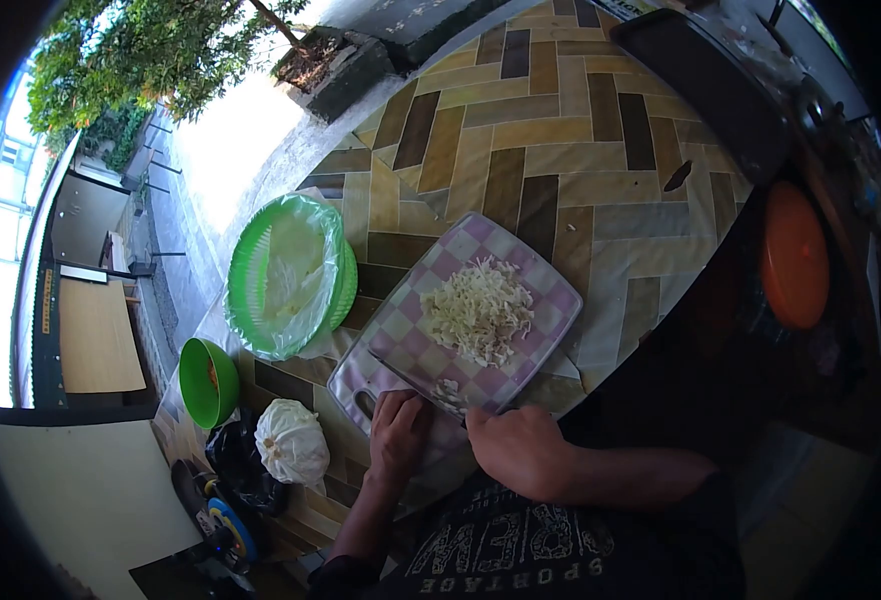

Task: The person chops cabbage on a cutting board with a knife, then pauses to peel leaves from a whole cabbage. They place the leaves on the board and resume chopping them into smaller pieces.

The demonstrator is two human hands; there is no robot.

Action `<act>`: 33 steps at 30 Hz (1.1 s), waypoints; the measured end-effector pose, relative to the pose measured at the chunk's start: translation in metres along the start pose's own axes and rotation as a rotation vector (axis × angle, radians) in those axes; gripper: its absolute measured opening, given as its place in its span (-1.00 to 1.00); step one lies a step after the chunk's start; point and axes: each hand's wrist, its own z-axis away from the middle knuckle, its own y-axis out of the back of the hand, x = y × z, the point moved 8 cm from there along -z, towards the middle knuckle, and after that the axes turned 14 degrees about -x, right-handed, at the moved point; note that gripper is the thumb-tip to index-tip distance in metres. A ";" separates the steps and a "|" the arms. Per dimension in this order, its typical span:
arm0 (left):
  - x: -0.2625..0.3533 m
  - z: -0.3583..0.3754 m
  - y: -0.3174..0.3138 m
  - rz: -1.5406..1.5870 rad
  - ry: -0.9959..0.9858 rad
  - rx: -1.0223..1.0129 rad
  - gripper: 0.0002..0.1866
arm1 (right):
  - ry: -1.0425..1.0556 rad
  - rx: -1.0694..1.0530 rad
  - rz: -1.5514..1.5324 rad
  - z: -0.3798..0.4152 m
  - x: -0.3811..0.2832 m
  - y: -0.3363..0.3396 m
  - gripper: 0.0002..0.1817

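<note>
A pink-and-white checkered cutting board (pixel 550 285) lies on the table in front of me. Finely shredded pale cabbage (pixel 478 310) is heaped on its middle, and a few small shreds lie by the knife (pixel 408 378). My right hand (pixel 522 452) is closed round the knife's handle, at the board's near edge; the blade points left and away across the board. My left hand (pixel 398 430) rests at the near left corner, beside the board's handle slot, fingers curled down. Whatever may be under those fingers is hidden.
Left of the board stand a green basket (pixel 237 275) lined with clear plastic and a green bowl (pixel 196 392). A whole cabbage (pixel 292 441) sits near a black plastic bag (pixel 235 455). An orange round object (pixel 795 255) is at far right, near a dark tray (pixel 705 85).
</note>
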 end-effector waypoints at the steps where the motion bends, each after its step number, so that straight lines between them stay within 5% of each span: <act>1: -0.001 0.000 0.000 0.004 0.007 -0.002 -0.77 | 0.012 -0.040 -0.005 0.008 -0.002 0.005 -0.77; 11: -0.005 0.003 -0.002 0.022 0.050 0.034 -0.77 | 0.047 -0.098 -0.020 0.002 0.005 -0.007 -0.78; 14: -0.005 0.001 -0.004 0.023 0.052 0.023 -0.77 | 0.012 0.025 0.000 -0.009 0.001 0.000 -0.79; 33: -0.004 0.004 0.000 0.020 0.045 0.060 -0.78 | 0.057 -0.149 -0.063 0.002 0.000 -0.002 -0.78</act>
